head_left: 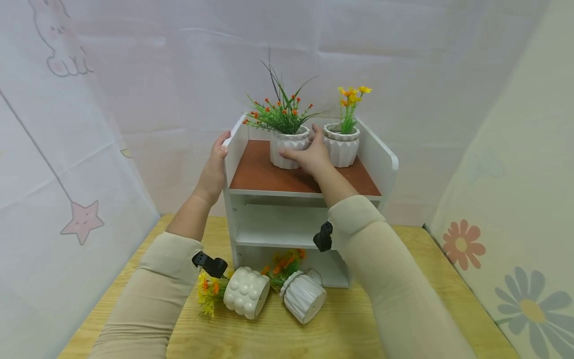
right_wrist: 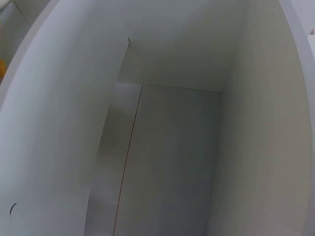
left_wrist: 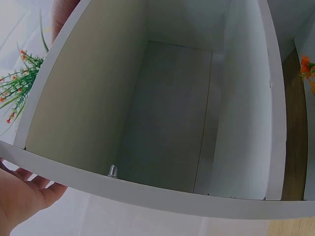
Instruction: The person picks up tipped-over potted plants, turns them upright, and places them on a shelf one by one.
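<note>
My right hand (head_left: 315,155) grips a white fluted flowerpot (head_left: 287,148) with orange-red flowers and long green leaves. The thumb lies across the pot's front and the fingers are at its right side. This pot is over the brown top of a white shelf unit (head_left: 306,193). My left hand (head_left: 214,169) rests against the outside of the unit's left side panel, fingers near its upper edge; in the left wrist view the left hand (left_wrist: 24,199) shows beside that panel. Just right of my right hand stands another white fluted pot (head_left: 343,147) with yellow flowers.
On the wooden table (head_left: 215,334), before the unit, lie a bumpy cream pot (head_left: 246,292) with yellow flowers and a fluted white pot (head_left: 305,297) with orange flowers, both tipped over. The unit's raised right side panel (head_left: 378,149) flanks the top. Printed cloth hangs around the table.
</note>
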The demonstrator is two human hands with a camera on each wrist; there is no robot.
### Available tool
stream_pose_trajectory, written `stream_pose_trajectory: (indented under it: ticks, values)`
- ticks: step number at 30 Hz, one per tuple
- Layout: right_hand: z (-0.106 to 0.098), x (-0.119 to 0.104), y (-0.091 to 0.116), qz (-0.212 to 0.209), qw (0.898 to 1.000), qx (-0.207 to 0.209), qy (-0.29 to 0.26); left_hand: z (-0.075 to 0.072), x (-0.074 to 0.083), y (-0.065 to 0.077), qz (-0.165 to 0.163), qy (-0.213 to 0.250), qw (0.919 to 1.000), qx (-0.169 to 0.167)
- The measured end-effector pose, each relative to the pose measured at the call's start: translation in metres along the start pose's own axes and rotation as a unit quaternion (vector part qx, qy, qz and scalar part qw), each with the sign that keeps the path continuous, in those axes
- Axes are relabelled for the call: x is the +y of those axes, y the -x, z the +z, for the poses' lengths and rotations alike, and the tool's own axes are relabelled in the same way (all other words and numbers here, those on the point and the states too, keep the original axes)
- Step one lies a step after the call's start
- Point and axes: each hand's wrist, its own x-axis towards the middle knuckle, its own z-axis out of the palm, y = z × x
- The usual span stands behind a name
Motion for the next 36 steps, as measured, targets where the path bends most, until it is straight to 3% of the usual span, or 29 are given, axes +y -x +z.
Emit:
stream_pose_trajectory:
  ticks: [9,28,36]
  values:
    - [-0.016,0.000,0.015,-0.007,0.999,-0.036,0.035,-0.003,0.000,0.000,0.001,0.008,1.0000,-0.002]
    - [-0.046,0.008,0.060,-0.053,0.993,-0.054,0.086,-0.007,0.003,0.002,0.000,0.009,1.0000,0.004]
    - [-0.057,0.013,0.080,-0.049,0.991,-0.072,0.098,-0.006,0.002,0.003,0.002,0.016,0.9999,0.006]
